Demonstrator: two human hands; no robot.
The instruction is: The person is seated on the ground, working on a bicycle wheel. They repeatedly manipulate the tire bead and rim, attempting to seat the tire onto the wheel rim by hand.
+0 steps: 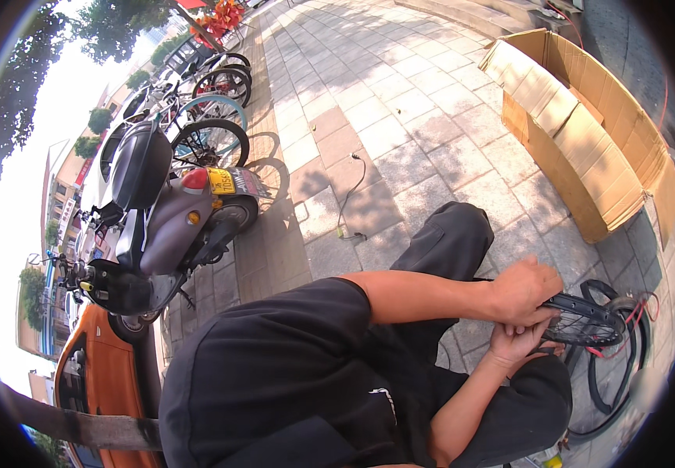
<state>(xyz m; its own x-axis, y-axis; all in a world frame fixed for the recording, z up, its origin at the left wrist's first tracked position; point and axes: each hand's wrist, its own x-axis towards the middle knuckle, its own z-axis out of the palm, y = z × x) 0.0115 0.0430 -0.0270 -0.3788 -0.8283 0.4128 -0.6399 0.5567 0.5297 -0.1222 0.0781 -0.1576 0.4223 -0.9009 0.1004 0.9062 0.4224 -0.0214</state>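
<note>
A black spoked wheel [587, 320] lies at the right, by my bent legs in dark trousers. My left hand [528, 292] reaches across to its rim with fingers closed around it. My right hand [513, 343] is just below, fingers curled on the same wheel and partly hidden by my left hand. Black tubing or tyre loops [622, 382] and thin red lines [637, 312] lie beside and under the wheel.
An open cardboard box [563, 156] stands at upper right on paving [415, 132]. A loose cable [345, 203] lies ahead. At left are a parked scooter [158, 226], a row of bicycles [209, 136] and an orange car [95, 366].
</note>
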